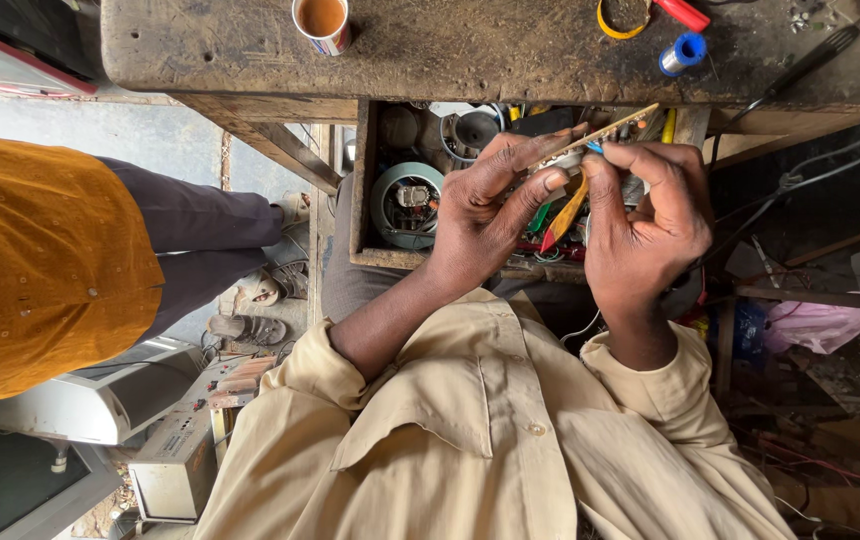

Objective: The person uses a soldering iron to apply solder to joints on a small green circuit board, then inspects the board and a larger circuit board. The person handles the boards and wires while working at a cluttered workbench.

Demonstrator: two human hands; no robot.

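**Both hands on a thin circuit board over the open drawer**

Left hand pinches the circuit board edge-on, fingers closed along its lower side. Right hand meets it from the other side, grip closed on the board's middle, a small blue part at its fingertips. The board sits tilted, just below the counter edge, above a drawer crammed with parts. A cup of brown drink stands on the counter; a solder spool lies well apart.

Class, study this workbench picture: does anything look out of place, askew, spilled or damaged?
Nothing is spilled. The cup stands upright on the worn bench top. Both hands, left hand and right hand, pinch a tilted circuit board above an open drawer crammed with jumbled parts.
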